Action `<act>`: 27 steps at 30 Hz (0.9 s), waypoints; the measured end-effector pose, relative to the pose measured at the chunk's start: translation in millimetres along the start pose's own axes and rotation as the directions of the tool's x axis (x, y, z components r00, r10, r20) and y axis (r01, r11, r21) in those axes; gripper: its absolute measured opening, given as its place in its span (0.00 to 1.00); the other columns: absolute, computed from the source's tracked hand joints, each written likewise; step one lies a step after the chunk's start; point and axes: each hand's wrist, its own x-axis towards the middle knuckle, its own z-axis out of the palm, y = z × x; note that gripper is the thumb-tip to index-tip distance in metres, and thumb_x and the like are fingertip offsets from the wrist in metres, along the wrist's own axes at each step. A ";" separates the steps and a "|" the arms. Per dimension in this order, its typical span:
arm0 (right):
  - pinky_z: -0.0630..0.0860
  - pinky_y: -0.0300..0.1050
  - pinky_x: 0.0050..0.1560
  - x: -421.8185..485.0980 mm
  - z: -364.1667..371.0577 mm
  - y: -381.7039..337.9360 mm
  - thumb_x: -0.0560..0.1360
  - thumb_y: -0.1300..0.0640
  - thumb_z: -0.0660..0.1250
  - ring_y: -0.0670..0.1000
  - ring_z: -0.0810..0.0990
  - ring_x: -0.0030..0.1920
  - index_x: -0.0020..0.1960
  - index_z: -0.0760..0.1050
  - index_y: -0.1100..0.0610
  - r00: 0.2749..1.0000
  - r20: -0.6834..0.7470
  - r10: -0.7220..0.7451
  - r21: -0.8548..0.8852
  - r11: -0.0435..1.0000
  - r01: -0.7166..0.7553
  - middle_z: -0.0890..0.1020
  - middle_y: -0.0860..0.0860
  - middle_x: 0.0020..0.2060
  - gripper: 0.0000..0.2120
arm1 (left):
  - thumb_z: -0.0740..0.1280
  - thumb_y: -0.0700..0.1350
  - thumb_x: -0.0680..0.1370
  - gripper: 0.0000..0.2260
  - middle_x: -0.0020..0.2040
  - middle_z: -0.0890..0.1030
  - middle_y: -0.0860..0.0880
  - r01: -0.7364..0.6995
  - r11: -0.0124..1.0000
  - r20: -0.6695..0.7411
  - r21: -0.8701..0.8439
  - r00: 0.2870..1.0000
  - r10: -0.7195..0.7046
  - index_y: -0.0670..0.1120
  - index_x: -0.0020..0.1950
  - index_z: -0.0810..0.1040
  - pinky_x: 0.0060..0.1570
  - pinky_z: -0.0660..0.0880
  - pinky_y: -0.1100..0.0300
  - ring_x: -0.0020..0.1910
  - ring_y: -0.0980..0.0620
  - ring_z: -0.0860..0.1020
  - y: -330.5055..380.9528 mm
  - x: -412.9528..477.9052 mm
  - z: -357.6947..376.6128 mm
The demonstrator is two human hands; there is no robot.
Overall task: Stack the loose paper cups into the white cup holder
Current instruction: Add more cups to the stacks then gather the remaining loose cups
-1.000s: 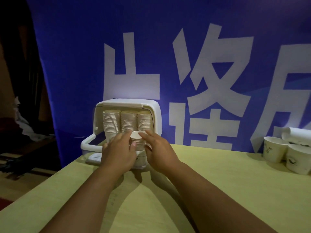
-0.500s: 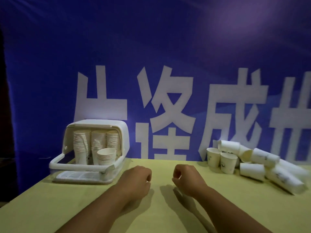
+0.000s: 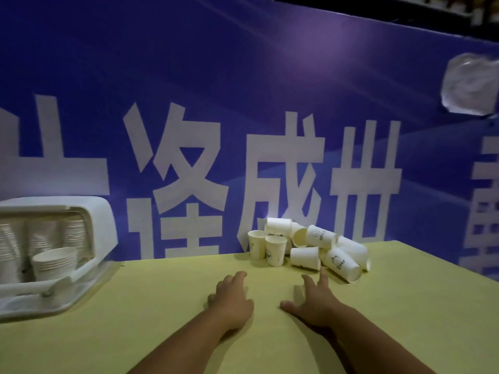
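Yellow tabletop [image 3: 135,306] against blue banner [image 3: 243,76]. Loose paper cups [image 3: 310,247] heaped by banner, two upright, rest on sides (some leaning on each other). Left hand [image 3: 232,300] and right hand [image 3: 316,300] both empty, fingers spread, near heap, not touching. White cup holder [image 3: 102,225] well apart to left, short stack [image 3: 55,261] at its front. Risk: careless grab nudges heap, sideways cups roll off table; hard squeeze dents thin rim, spoils nesting.

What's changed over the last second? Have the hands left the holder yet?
Yes. Both hands let go of the short stack in the white cup holder and drew back. Now the left hand and right hand reach rightward, open and empty, toward the loose paper cups. The short stack stays at the holder's front; the loose pile has not shifted.
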 end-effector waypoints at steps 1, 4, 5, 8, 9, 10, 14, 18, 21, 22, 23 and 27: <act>0.58 0.52 0.76 4.4 -2.5 2.4 0.61 0.22 0.68 0.58 0.53 0.79 0.81 0.47 0.49 1.000 0.002 0.000 0.032 0.999 -0.001 0.28 0.57 0.76 0.60 | 0.67 0.53 0.78 0.34 0.78 0.63 0.51 0.026 1.000 0.007 0.008 1.000 -0.026 0.57 0.80 0.53 0.71 0.63 0.47 0.75 0.47 0.62 6.9 7.6 5.7; 0.52 0.54 0.77 22.8 -4.2 9.1 0.48 0.18 0.69 0.59 0.42 0.80 0.81 0.43 0.45 0.999 -0.021 -0.025 0.087 0.996 0.026 0.24 0.55 0.74 0.71 | 0.67 0.57 0.75 0.42 0.78 0.63 0.50 0.059 0.998 -0.002 -0.004 0.998 -0.059 0.58 0.81 0.44 0.71 0.60 0.45 0.77 0.45 0.59 19.6 29.5 19.3; 0.50 0.54 0.77 30.0 -3.5 10.6 0.46 0.17 0.68 0.59 0.39 0.80 0.81 0.42 0.44 0.998 -0.047 -0.036 0.087 0.995 0.040 0.24 0.55 0.74 0.73 | 0.67 0.57 0.76 0.42 0.77 0.64 0.51 0.042 0.999 -0.032 0.005 0.999 -0.042 0.59 0.81 0.43 0.71 0.61 0.46 0.76 0.45 0.60 22.1 37.2 23.8; 0.49 0.54 0.77 52.5 0.0 14.4 0.44 0.16 0.67 0.59 0.39 0.80 0.81 0.43 0.45 0.992 -0.112 -0.052 0.076 0.995 0.060 0.26 0.56 0.75 0.74 | 0.65 0.57 0.79 0.40 0.75 0.68 0.51 -0.020 0.998 -0.135 0.061 0.990 0.028 0.63 0.80 0.39 0.70 0.65 0.47 0.74 0.46 0.64 28.7 58.1 35.3; 0.49 0.54 0.77 59.9 0.6 15.8 0.44 0.17 0.67 0.59 0.40 0.80 0.81 0.43 0.45 0.991 -0.125 -0.050 0.078 0.995 0.061 0.27 0.56 0.76 0.74 | 0.65 0.55 0.80 0.40 0.75 0.69 0.50 -0.043 0.997 -0.145 0.070 0.988 0.053 0.65 0.79 0.37 0.70 0.66 0.47 0.73 0.46 0.66 31.0 65.1 38.1; 0.50 0.55 0.78 66.5 0.8 16.7 0.44 0.17 0.68 0.59 0.41 0.80 0.81 0.44 0.46 0.991 -0.129 -0.044 0.080 0.995 0.055 0.29 0.57 0.76 0.73 | 0.64 0.53 0.81 0.40 0.74 0.69 0.49 -0.061 0.995 -0.144 0.081 0.987 0.072 0.66 0.78 0.35 0.69 0.68 0.48 0.71 0.46 0.68 33.0 71.5 39.8; 0.54 0.56 0.78 89.0 4.3 20.5 0.48 0.20 0.70 0.59 0.45 0.80 0.80 0.46 0.45 0.990 -0.139 -0.025 0.104 0.994 0.039 0.36 0.56 0.79 0.70 | 0.66 0.43 0.79 0.50 0.70 0.72 0.44 -0.110 0.982 -0.140 0.154 0.981 0.132 0.71 0.72 0.25 0.54 0.79 0.51 0.57 0.50 0.77 41.8 98.7 43.6; 0.54 0.57 0.77 100.7 9.7 23.7 0.52 0.21 0.69 0.59 0.45 0.79 0.80 0.46 0.50 0.984 -0.171 -0.056 0.067 0.995 0.069 0.42 0.55 0.79 0.67 | 0.67 0.38 0.77 0.54 0.62 0.76 0.47 -0.173 0.956 -0.099 0.235 0.975 0.201 0.70 0.72 0.24 0.41 0.81 0.55 0.41 0.54 0.78 48.4 123.6 48.3; 0.54 0.56 0.77 102.9 12.4 24.6 0.57 0.22 0.68 0.58 0.47 0.79 0.81 0.45 0.53 0.981 -0.177 -0.079 0.048 0.995 0.089 0.44 0.54 0.80 0.65 | 0.66 0.39 0.78 0.47 0.68 0.74 0.47 -0.147 0.961 -0.118 0.235 0.977 0.179 0.65 0.78 0.33 0.46 0.81 0.53 0.48 0.52 0.79 52.5 128.5 49.2; 0.56 0.56 0.77 103.1 12.3 24.8 0.58 0.22 0.67 0.57 0.49 0.79 0.81 0.45 0.54 0.979 -0.184 -0.087 0.054 0.994 0.099 0.46 0.53 0.79 0.64 | 0.65 0.39 0.79 0.43 0.68 0.74 0.47 -0.135 0.963 -0.136 0.234 0.976 0.170 0.62 0.80 0.38 0.50 0.81 0.52 0.51 0.51 0.79 52.4 127.6 49.2; 0.57 0.55 0.76 103.0 11.7 25.3 0.59 0.22 0.67 0.56 0.52 0.79 0.81 0.46 0.54 0.977 -0.192 -0.094 0.066 0.992 0.108 0.48 0.52 0.79 0.63 | 0.65 0.40 0.80 0.38 0.67 0.75 0.48 -0.130 0.963 -0.162 0.236 0.972 0.171 0.59 0.80 0.45 0.52 0.80 0.52 0.52 0.50 0.79 51.9 123.7 48.0; 0.64 0.53 0.74 96.3 3.0 30.5 0.67 0.32 0.71 0.53 0.62 0.75 0.80 0.53 0.55 0.975 -0.192 -0.113 0.193 0.970 0.151 0.56 0.50 0.77 0.52 | 0.60 0.42 0.82 0.15 0.58 0.80 0.51 -0.133 0.947 -0.245 0.291 0.947 0.208 0.55 0.68 0.65 0.50 0.79 0.52 0.50 0.50 0.79 39.0 96.4 34.0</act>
